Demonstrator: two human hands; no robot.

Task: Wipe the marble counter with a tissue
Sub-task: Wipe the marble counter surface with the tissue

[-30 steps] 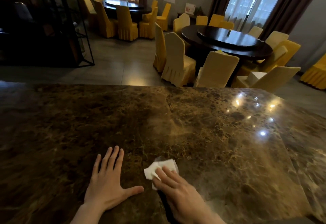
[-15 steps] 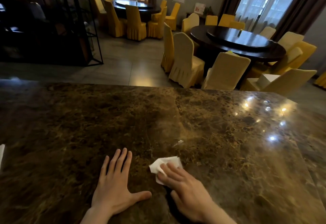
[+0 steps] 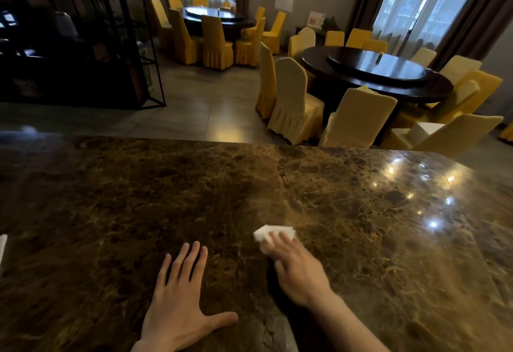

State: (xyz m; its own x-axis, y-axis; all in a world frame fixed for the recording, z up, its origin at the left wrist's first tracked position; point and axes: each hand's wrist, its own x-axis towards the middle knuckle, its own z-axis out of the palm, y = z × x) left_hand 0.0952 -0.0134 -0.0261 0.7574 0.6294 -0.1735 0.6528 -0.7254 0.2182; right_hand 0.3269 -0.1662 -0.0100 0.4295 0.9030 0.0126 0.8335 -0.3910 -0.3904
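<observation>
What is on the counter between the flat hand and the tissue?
Nothing. In the head view only bare marble counter lies between the left hand and the tissue under the right hand.

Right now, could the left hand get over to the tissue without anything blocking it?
Probably yes. The left hand lies flat and empty on the marble counter, and only bare stone shows between it and the tissue. But the right hand already presses on the tissue's near part.

I see a dark brown marble worktop (image 3: 194, 199) veined with gold and tan mottling, with a white tissue (image 3: 273, 233) on it. Beyond it, the chairs (image 3: 294, 102) wear yellow and cream covers around a near-black round table (image 3: 374, 74), on a grey tiled floor (image 3: 194, 107).
</observation>
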